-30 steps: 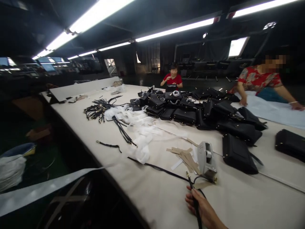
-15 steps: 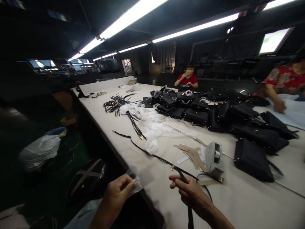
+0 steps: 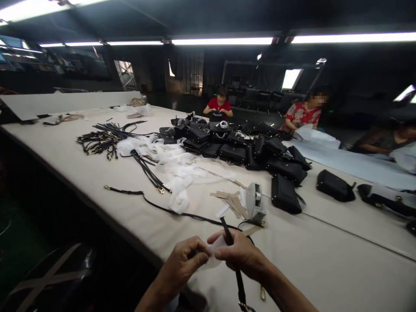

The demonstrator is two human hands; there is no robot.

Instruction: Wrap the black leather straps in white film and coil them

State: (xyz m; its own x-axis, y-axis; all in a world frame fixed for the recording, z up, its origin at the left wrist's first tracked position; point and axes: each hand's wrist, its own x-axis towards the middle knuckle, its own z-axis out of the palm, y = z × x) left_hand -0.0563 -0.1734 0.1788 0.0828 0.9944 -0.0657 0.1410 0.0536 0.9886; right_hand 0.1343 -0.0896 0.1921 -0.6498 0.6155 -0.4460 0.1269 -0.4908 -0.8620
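My left hand [image 3: 188,260] is closed, pinching a small piece of thin white wrapping sheet [image 3: 214,253] between thumb and fingers. My right hand [image 3: 240,253] grips a black strap [image 3: 239,284] with gold-coloured hardware; the strap passes through the hand and hangs down toward the bottom of the view. The white sheet lies between both hands, its far edge against the right fingers and the strap. Another long black strap [image 3: 191,216] stretches across the table just beyond, with a gold clasp at its left end.
On the table [image 3: 130,234] lie a heap of black bags [image 3: 232,151], bundled straps [image 3: 100,141], crumpled white wrapping [image 3: 175,162], beige strips [image 3: 232,203] and a grey tape dispenser [image 3: 255,201]. Co-workers sit along the far side. A dark cross-taped stool [image 3: 55,277] stands at lower left.
My left hand has brought the white sheet rightward to the strap, and the two hands now meet. The right hand has closed around the strap. My view has turned right.
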